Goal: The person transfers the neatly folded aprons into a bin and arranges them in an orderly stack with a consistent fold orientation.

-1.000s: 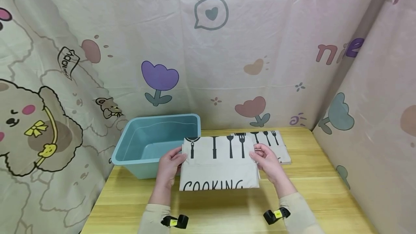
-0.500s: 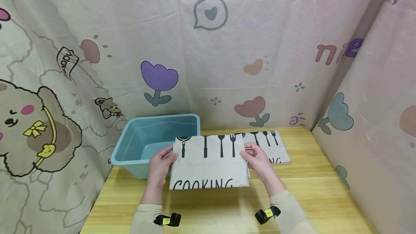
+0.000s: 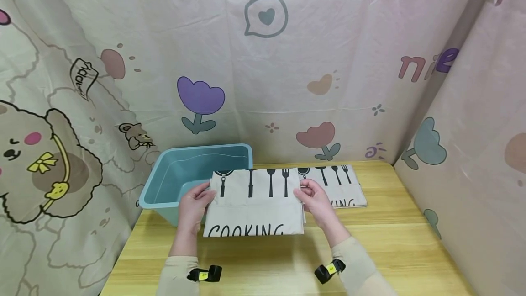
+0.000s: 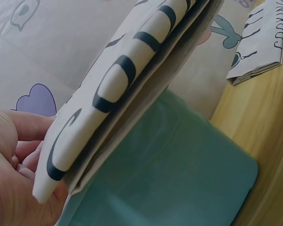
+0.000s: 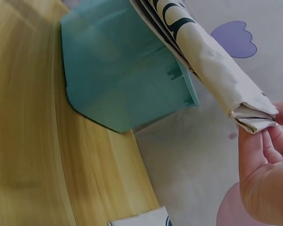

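A folded white cloth printed with black utensils and the word COOKING is held up level between both hands. My left hand pinches its left edge, thumb on top and fingers beneath. At the right edge my right hand pinches it the same way. In both wrist views the folded layers of the cloth show along the near edge, raised off the table. Behind its left part stands a blue-green plastic tub, partly covered by the cloth and left hand.
Another folded cloth with the same print lies on the wooden table at the back right, partly hidden. A patterned curtain hangs behind the table and along both sides.
Both hands have carried the cloth leftward and slightly up, nearer the tub. More of the cloth at the back right now shows. The tub has stayed in place.
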